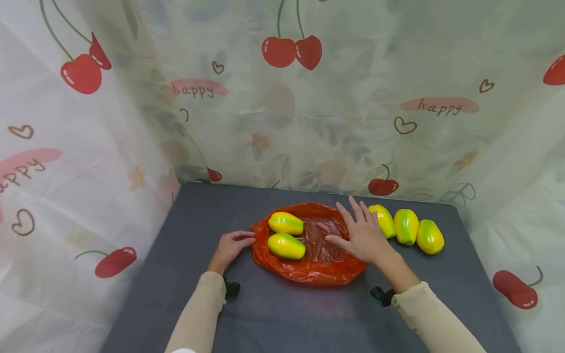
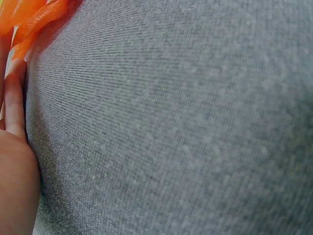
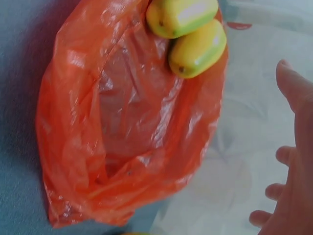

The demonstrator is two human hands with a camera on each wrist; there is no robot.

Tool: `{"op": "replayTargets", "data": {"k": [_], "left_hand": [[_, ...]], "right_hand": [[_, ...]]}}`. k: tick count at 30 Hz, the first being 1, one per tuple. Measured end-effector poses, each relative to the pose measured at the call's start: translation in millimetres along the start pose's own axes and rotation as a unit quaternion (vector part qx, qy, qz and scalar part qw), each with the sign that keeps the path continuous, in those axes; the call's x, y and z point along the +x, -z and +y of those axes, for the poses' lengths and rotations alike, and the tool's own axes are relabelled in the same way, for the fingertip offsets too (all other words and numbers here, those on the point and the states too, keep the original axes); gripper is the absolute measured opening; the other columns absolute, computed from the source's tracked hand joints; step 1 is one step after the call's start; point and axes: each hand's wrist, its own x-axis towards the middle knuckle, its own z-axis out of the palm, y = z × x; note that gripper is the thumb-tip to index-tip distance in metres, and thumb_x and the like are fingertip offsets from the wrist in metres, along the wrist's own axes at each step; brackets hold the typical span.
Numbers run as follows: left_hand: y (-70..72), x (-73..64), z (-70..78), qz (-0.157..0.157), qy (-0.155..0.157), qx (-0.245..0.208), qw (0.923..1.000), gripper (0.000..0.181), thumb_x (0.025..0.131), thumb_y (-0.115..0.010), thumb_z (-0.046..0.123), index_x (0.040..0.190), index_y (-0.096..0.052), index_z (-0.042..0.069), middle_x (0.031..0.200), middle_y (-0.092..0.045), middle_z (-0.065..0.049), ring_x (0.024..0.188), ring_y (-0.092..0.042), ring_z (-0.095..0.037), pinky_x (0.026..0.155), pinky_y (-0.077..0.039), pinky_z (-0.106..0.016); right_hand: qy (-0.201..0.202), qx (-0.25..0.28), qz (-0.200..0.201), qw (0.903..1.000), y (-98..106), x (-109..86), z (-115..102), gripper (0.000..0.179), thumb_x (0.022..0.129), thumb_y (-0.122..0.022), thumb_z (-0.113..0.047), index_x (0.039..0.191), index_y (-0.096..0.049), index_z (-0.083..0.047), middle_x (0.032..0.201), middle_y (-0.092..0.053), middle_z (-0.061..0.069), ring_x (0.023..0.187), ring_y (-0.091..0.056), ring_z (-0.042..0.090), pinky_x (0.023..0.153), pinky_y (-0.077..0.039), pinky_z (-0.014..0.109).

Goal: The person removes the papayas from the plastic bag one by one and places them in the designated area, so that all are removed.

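A red plastic bag (image 1: 309, 277) lies on the grey table with its mouth spread wide. Inside its left part are two yellow-green fruits (image 1: 286, 246), papaya-like in shape. At the bag's left edge my left hand (image 1: 229, 249) pinches the plastic between thumb and fingers; the left wrist view shows only part of this grip. My right hand (image 1: 365, 236) is raised above the bag's right side, fingers spread, holding nothing. Just beyond it, three more such fruits (image 1: 406, 227) stand in a row, the leftmost partly hidden by the hand.
The dark grey table (image 1: 282, 318) reaches back to a hanging curtain (image 1: 331, 117) printed with cherries and hearts. Similar curtains hang on the left and right sides. A black wrist device (image 1: 382, 296) shows by the right sleeve.
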Motion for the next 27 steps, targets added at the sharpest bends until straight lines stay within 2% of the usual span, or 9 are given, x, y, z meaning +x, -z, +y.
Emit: {"op": "replayTargets", "data": {"k": [5, 8, 16, 23, 27], "left_hand": [[-0.1, -0.1, 0.9, -0.003, 0.000, -0.003, 1.0000, 0.025, 0.089, -0.079, 0.033, 0.111, -0.080, 0.021, 0.128, -0.072, -0.005, 0.123, -0.060, -0.025, 0.115, -0.042, -0.050], [0.1, -0.5, 1.3, -0.003, 0.002, -0.008, 1.0000, 0.025, 0.088, -0.080, 0.032, 0.110, -0.080, 0.020, 0.127, -0.073, -0.004, 0.122, -0.060, -0.024, 0.115, -0.042, -0.049], [0.2, -2.1, 2.7, -0.003, 0.001, -0.007, 1.0000, 0.024, 0.089, -0.080, 0.031, 0.110, -0.080, 0.020, 0.126, -0.073, -0.005, 0.121, -0.061, -0.024, 0.114, -0.043, -0.049], [-0.3, -1.0, 2.1, -0.002, 0.000, -0.001, 1.0000, 0.025, 0.089, -0.080, 0.032, 0.110, -0.080, 0.020, 0.127, -0.073, -0.005, 0.121, -0.061, -0.024, 0.114, -0.043, -0.049], [-0.5, -0.6, 1.8, -0.002, 0.003, -0.001, 1.0000, 0.024, 0.089, -0.080, 0.031, 0.111, -0.080, 0.020, 0.128, -0.072, -0.005, 0.122, -0.060, -0.024, 0.115, -0.043, -0.049]], "right_hand": [[0.012, 0.049, -0.014, 0.9986, 0.2, 2.7, -14.1, 0.098, 0.090, -0.058, -0.072, 0.165, -0.018, -0.023, 0.172, -0.008, 0.018, 0.156, -0.010, 0.050, 0.120, -0.011, 0.075], [0.017, 0.083, -0.028, 0.9960, 1.1, 4.5, -25.7, 0.097, 0.089, -0.061, -0.070, 0.164, -0.019, -0.025, 0.172, -0.007, 0.016, 0.155, -0.011, 0.049, 0.120, -0.015, 0.074], [0.052, 0.109, -0.045, 0.9916, -1.4, 11.4, -49.6, 0.099, 0.087, -0.065, -0.068, 0.164, -0.020, -0.025, 0.172, -0.010, 0.013, 0.154, -0.018, 0.045, 0.114, -0.033, 0.071], [0.071, 0.128, -0.064, 0.9871, -5.3, 19.3, -61.9, 0.099, 0.087, -0.066, -0.068, 0.164, -0.020, -0.026, 0.172, -0.013, 0.011, 0.155, -0.019, 0.041, 0.115, -0.037, 0.067], [0.077, 0.134, -0.064, 0.9860, -8.2, 24.9, -66.1, 0.098, 0.086, -0.069, -0.066, 0.163, -0.024, -0.026, 0.169, -0.022, 0.011, 0.153, -0.026, 0.038, 0.115, -0.038, 0.064]]}}
